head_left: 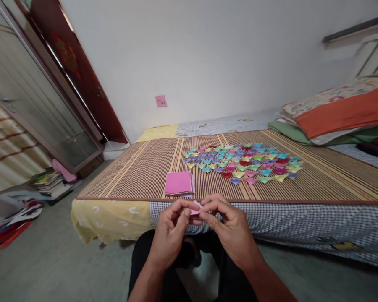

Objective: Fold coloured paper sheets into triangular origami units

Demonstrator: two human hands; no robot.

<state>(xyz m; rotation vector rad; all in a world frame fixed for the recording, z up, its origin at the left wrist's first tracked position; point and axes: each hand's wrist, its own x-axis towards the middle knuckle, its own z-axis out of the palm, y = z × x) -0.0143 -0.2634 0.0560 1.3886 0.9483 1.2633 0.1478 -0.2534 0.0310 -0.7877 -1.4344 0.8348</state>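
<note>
Between my fingertips is a small piece of folded pink paper (195, 208), held above my lap at the bed's front edge. My left hand (170, 233) pinches its left side with thumb and forefinger. On the other side, my right hand (228, 228) grips the paper with thumb and forefinger too. The fingers cover much of it, so its exact folded shape is hidden. Just beyond my hands lies a stack of square paper (178, 183) with a pink sheet on top. To its right, many small folded paper boats (245, 162) in mixed colours stand in close rows.
A striped bamboo mat (138, 167) covers the bed. Folded bedding with an orange band (349, 107) is piled at the right. A pink note (161, 101) sticks to the wall. Books (48, 183) and a pink slipper-like object (64, 170) are at the left.
</note>
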